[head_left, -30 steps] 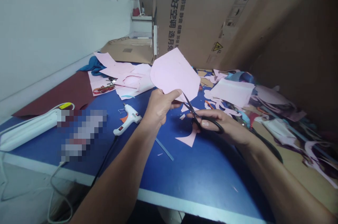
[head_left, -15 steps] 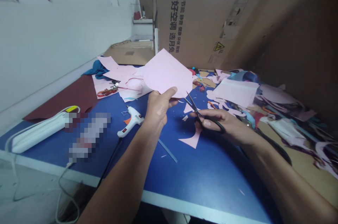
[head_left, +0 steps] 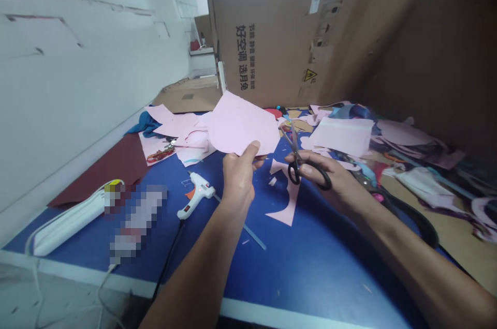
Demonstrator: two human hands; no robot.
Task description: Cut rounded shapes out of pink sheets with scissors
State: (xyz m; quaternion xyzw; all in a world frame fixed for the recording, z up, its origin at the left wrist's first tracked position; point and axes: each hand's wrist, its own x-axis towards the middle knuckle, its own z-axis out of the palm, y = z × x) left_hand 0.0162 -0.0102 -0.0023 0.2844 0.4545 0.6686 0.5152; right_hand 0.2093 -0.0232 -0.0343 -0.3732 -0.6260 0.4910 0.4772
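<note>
Over a blue bench (head_left: 310, 259), a worker's left hand (head_left: 238, 176) is pinching the near edge of a pink sheet (head_left: 243, 124), thumb on top, and is holding it raised above the surface. The right hand (head_left: 336, 179) is closing around the handles of black scissors (head_left: 296, 154), whose blades are standing slightly apart just beside the sheet's right edge; whether they are touching it is not showing.

The thin sheet is depending on that single grip, so it could be bending or swinging under pressure, sending a cut astray. Blades slipping left could be threatening the gripping fingers. A glue gun (head_left: 200, 194) is lying just left of the left forearm, its black cord (head_left: 171, 254) trailing past the near edge; a careless elbow could be snagging it. Whether its tip is hot is impossible to tell.

Below the scissors, a curved pink offcut (head_left: 294, 202) is resting on the bench, where a lowered right hand could be brushing it. A scrap pile (head_left: 419, 184) is crowding the right side, and a cardboard box (head_left: 272, 39) is walling off the far side. The broadest room for moving is lying between the offcut and the near edge, where blue surface is stretching under a small pale sliver (head_left: 367, 288).
</note>
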